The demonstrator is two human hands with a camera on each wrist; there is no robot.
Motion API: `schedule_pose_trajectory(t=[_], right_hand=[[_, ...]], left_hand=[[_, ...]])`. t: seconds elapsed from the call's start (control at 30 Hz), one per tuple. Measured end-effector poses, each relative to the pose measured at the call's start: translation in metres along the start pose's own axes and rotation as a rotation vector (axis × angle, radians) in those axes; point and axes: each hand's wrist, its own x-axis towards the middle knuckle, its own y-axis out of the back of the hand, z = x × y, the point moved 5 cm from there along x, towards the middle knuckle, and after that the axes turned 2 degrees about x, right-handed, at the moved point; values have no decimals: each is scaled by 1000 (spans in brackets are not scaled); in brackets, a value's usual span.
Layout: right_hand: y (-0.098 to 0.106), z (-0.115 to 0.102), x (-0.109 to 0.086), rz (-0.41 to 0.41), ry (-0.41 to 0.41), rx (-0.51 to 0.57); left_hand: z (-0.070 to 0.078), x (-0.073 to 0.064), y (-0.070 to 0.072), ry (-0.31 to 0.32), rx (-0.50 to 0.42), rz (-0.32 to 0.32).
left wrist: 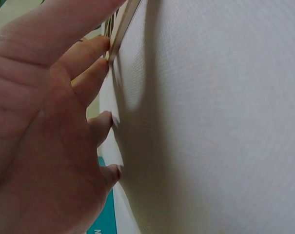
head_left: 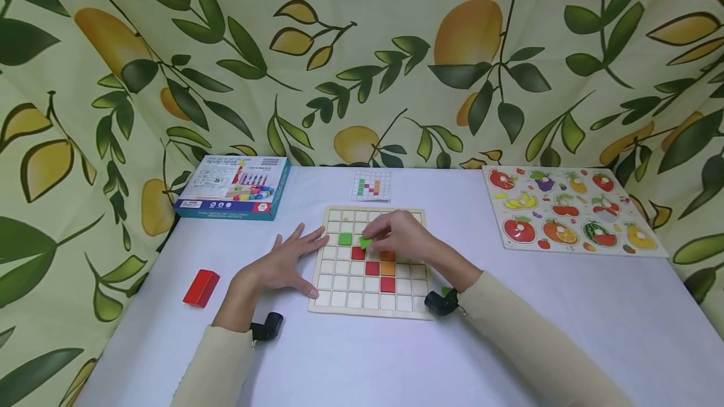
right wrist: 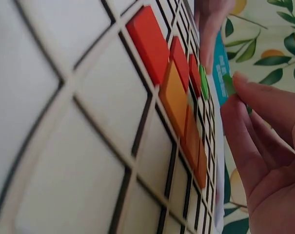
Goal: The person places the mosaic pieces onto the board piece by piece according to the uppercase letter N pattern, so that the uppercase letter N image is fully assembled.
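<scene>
A wooden grid board [head_left: 339, 299] lies on the white table. My left hand [head_left: 283, 262] spreads its fingers along the board's left side, with thumb and fingertips touching the edge; the left wrist view shows this hand [left wrist: 49, 136] with nothing in its palm. Over the board's upper middle, my right hand [head_left: 404, 234] pinches a green square tile [head_left: 364, 243] between thumb and fingers. In the right wrist view that tile [right wrist: 228, 84] is held off the grid. Another green tile [head_left: 345, 239], several red tiles [head_left: 372, 268] in a diagonal and orange tiles [head_left: 387, 268] sit in cells, some hidden by my right hand.
A card with a coloured grid pattern [head_left: 371, 186] lies behind the board. Red blocks [head_left: 201, 288] are at left, with a teal-edged box [head_left: 233, 187] behind. A fruit puzzle board [head_left: 571, 212] lies at right. Something green [head_left: 446, 291] shows partly behind my right wrist.
</scene>
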Motion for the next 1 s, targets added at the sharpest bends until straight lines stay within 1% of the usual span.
schedule_pose_trajectory(t=[0.17, 0.3, 0.43, 0.53, 0.8, 1.0], right_hand=[[-12, -5, 7, 0, 14, -9], [-19, -11, 13, 18, 18, -10], [-27, -20, 17, 25, 52, -46], [-34, -24, 18, 28, 62, -83], [-44, -24, 22, 30, 63, -164], [-45, -24, 22, 20, 39, -188]], left_hand=[[0, 1, -2, 4, 13, -3], [1, 1, -1, 7, 12, -11], [0, 0, 0, 2, 11, -17], [-2, 1, 0, -4, 13, -14], [-2, 1, -1, -18, -4, 2], [0, -1, 0, -36, -22, 4]])
